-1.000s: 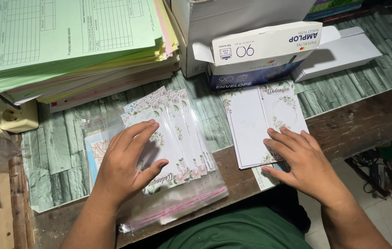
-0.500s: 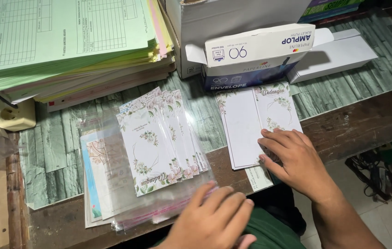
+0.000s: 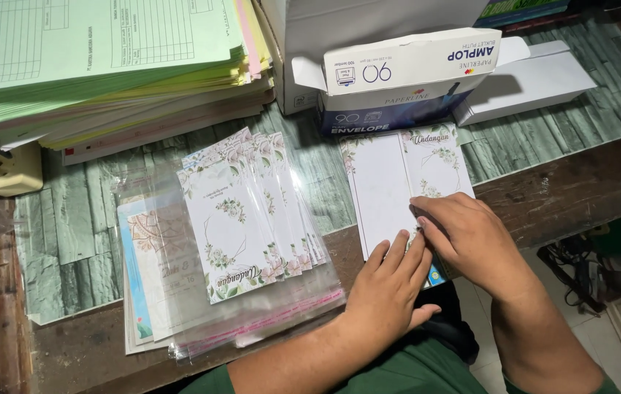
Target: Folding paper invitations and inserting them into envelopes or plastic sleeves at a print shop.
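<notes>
— Both hands meet at the desk's [image 3: 580, 197] front edge: left hand [image 3: 391, 288] flat, fingers spread, on the lower end of the floral card [image 3: 398, 182]; right hand [image 3: 471, 237] pinching its bottom edge.

— What might go wrong?

— Left of them, the fanned cards in clear sleeves [image 3: 252, 219] look slippery; a forearm brushing them could slide the stack off. The card itself overhangs the edge, so a hard pinch could crease it.

— Its look?

— White, folded in two panels, green leaf borders, lying below the envelope box [image 3: 398, 80].
</notes>
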